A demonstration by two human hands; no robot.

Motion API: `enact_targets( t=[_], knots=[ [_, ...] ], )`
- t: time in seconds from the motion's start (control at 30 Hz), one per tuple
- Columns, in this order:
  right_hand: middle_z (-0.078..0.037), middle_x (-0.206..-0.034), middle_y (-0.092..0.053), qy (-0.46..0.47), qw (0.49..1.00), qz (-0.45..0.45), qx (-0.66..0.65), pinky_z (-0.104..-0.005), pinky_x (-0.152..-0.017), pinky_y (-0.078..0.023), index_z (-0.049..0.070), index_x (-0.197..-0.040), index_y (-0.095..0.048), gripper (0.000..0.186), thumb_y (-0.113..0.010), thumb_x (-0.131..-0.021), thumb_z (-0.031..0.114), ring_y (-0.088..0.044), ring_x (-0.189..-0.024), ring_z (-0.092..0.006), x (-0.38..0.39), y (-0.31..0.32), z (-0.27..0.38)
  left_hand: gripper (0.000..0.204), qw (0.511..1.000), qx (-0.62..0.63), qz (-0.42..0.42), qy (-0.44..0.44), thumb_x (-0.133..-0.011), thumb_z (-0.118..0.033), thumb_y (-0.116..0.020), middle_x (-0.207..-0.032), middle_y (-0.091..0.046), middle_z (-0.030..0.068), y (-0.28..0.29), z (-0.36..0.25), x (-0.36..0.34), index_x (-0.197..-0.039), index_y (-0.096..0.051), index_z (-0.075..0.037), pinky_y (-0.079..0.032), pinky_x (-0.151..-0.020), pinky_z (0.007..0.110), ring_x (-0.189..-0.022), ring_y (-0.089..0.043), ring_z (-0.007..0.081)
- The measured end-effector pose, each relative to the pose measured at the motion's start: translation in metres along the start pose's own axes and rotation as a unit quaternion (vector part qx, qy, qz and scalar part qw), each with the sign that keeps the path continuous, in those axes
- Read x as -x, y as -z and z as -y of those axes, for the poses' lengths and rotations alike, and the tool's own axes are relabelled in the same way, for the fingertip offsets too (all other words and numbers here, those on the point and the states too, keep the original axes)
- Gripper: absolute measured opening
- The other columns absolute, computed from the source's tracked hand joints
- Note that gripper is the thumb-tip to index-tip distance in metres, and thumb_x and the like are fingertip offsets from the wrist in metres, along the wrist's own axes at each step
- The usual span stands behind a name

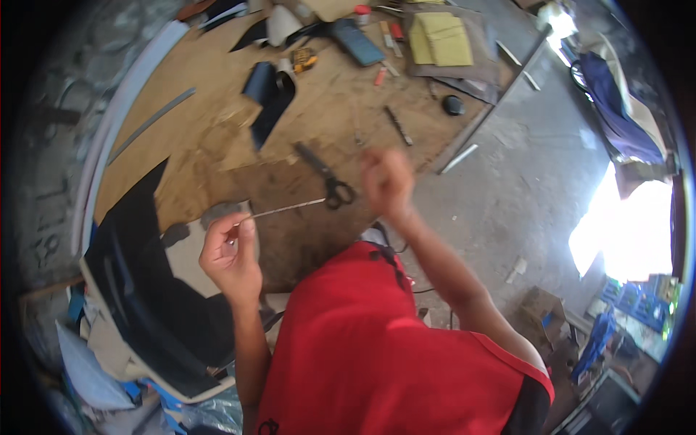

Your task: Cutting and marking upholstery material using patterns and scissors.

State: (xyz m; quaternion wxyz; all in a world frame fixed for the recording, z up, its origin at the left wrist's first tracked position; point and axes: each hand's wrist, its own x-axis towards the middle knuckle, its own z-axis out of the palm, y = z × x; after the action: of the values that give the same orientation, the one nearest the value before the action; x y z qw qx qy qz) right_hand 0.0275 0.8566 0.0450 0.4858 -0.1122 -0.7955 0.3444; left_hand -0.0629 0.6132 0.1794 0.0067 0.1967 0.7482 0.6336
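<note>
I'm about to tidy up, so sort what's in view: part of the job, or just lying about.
Likely part of the job:
- thin pale cord, pinched in the left hand
- black scissors, lying close by

Apparently just lying about:
- yellow-and-black tape measure
- yellow folded sheets
- round black object

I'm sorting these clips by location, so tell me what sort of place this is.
Probably a workshop for cutting sheet material, perhaps upholstery: scissors and what looks like a tape measure lie on a worn wooden table, beside pieces of black material.
</note>
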Motion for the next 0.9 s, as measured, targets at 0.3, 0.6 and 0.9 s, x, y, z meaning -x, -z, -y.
enact_targets(
  t=[0.3,0.6,0.9],
  knots=[
    [-0.007,-0.088,-0.071,-0.158,0.944,0.243,-0.157,-0.0313,-0.066,-0.051,0.003,-0.11,-0.072,0.021,-0.071,-0.089,0.005,-0.063,-0.071,-0.0241,0.026,0.024,0.063,0.011,0.976,-0.091,0.187,0.067,-0.093,0.0,-0.07,-0.093,-0.069,0.0044,-0.041,0.04,0.011,-0.103,-0.073,0.0,-0.048,-0.074,0.025,-0.078,-0.059,0.0138],
    [-0.008,-0.081,-0.069,-0.34,0.926,0.149,0.067,-0.0305,-0.061,-0.049,0.003,-0.099,-0.072,0.014,-0.067,-0.086,0.0,-0.062,-0.064,-0.0217,0.024,0.066,-0.036,0.012,0.948,-0.027,0.245,0.2,-0.091,-0.001,-0.074,-0.082,-0.071,0.0038,-0.151,0.079,-0.019,-0.103,-0.074,0.001,-0.049,-0.066,0.022,-0.068,-0.06,0.0105],
    [-0.009,-0.083,-0.066,-0.312,0.921,0.019,0.233,-0.0347,-0.07,-0.05,0.003,-0.095,-0.072,0.012,-0.071,-0.083,0.003,-0.06,-0.073,-0.025,0.01,0.06,-0.138,0.014,0.966,-0.097,0.236,0.04,-0.085,-0.003,-0.078,-0.075,-0.07,0.0021,-0.284,0.165,-0.077,-0.098,-0.078,-0.002,-0.046,-0.06,0.026,-0.061,-0.055,0.0121]
  ],
)
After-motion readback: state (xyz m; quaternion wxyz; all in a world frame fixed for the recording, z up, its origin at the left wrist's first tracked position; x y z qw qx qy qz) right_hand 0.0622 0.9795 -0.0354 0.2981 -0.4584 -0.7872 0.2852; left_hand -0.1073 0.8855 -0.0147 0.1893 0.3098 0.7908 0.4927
